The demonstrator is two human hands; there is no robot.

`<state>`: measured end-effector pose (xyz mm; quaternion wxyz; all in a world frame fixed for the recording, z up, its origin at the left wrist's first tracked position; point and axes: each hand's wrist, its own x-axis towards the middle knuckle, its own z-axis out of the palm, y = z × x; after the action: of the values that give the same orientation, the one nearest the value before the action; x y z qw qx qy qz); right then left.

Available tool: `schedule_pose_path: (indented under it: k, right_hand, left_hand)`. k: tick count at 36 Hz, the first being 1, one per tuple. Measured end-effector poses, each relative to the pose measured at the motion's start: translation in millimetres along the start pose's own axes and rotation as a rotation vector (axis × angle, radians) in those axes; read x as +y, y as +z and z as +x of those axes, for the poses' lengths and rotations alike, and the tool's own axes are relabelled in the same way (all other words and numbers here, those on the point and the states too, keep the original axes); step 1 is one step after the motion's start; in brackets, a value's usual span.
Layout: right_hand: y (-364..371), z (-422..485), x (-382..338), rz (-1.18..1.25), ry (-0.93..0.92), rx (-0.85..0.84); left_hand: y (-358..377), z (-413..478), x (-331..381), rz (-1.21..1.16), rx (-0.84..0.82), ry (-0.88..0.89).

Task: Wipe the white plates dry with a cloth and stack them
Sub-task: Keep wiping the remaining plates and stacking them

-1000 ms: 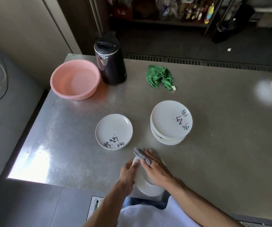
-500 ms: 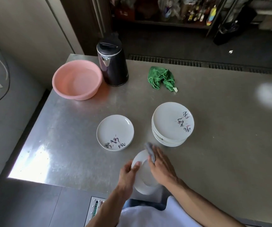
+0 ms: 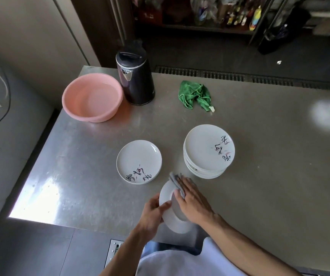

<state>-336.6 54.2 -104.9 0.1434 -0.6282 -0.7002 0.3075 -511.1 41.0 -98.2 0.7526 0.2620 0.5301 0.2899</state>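
While holding it tilted above the near edge of the worktop (image 3: 259,176), grips plate (image 3: 168,216) at its left rim with left hand (image 3: 152,214), thumb across the face, fingers behind. Presses grey cloth (image 3: 177,181) into the hollow with right hand (image 3: 194,202), fingers straight and flat, cloth bunched at the far rim. Looks mid-wipe. Has lone plate (image 3: 139,162) lying face up just beyond and left of left hand, and taller stack (image 3: 208,150) just beyond and right of right hand. Cannot tell for sure which pile is the dry one; probably the lone plate. If so, calls for a short carry forward and left, with left hand nearer and gripping; needs right hand and cloth off first
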Motion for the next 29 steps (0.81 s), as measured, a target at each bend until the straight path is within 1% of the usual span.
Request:
schedule_pose_path:
  k: [1, 2, 4, 5, 6, 7, 8, 9, 10, 12, 13, 14, 15, 19, 22, 24, 25, 27, 28, 29]
  right_hand:
    - [-2, 2, -1, 0.004, 0.008, -0.025]
    - [-2, 4, -2, -0.016, -0.054, -0.053]
    - [-1, 1, -6, -0.017, -0.249, -0.123]
    - [0, -2, -7, -0.004, -0.314, -0.163]
    - [1, -5, -7, -0.008, -0.342, -0.187]
    - [1, -5, -7, -0.024, -0.334, -0.180]
    - [2, -4, -5, -0.043, -0.298, -0.135]
    - [3, -2, -3, -0.061, -0.219, -0.079]
    - [3, 0, -1, -0.047, -0.085, -0.039]
    - [0, 5, 0, 0.086, 0.239, -0.059]
    - [0, 6, 1, 0.139, 0.324, -0.090]
    - [-1, 5, 1, 0.164, 0.342, -0.097]
    - [-1, 3, -1, 0.169, 0.331, -0.101]
    - [-2, -3, -10, 0.219, 0.161, -0.085]
    - [0, -3, -21, 0.249, -0.094, -0.080]
    - [4, -3, -21, 0.200, -0.197, -0.132]
    - [5, -2, -18, 0.147, -0.206, -0.153]
    - [5, 3, -10, 0.021, -0.174, -0.116]
    - [4, 5, -4, -0.005, -0.093, -0.094]
    - [2, 7, -1, 0.018, 0.026, -0.085]
  left_hand:
    - [0, 0, 0, 0.003, 0.005, -0.005]
    - [0, 0, 0, -0.002, 0.010, -0.011]
    - [1, 0, 1, -0.013, 0.022, -0.022]
    - [2, 0, 1, -0.012, 0.026, -0.022]
    - [2, 1, 1, -0.010, 0.028, -0.020]
    - [3, 1, 2, -0.008, 0.026, -0.019]
    - [3, 1, 1, -0.010, 0.021, -0.021]
    - [3, 1, -1, -0.022, 0.015, -0.027]
    - [2, 2, -3, -0.046, 0.018, -0.032]
    - [-2, 3, -8, -0.116, 0.065, -0.058]
    - [-4, 3, -9, -0.144, 0.097, -0.076]
    - [-6, 3, -9, -0.154, 0.116, -0.087]
    - [-7, 3, -8, -0.142, 0.118, -0.092]
    - [-3, 5, 1, -0.028, 0.093, -0.080]
    - [1, 2, 4, 0.003, 0.019, -0.045]
    - [1, 1, 3, 0.013, -0.024, -0.023]
    - [1, 1, 2, 0.010, -0.027, -0.020]
    - [0, 1, 0, -0.002, -0.002, -0.033]
    - [1, 0, 0, -0.010, 0.011, -0.043]
    - [1, 0, 0, -0.015, 0.020, -0.051]
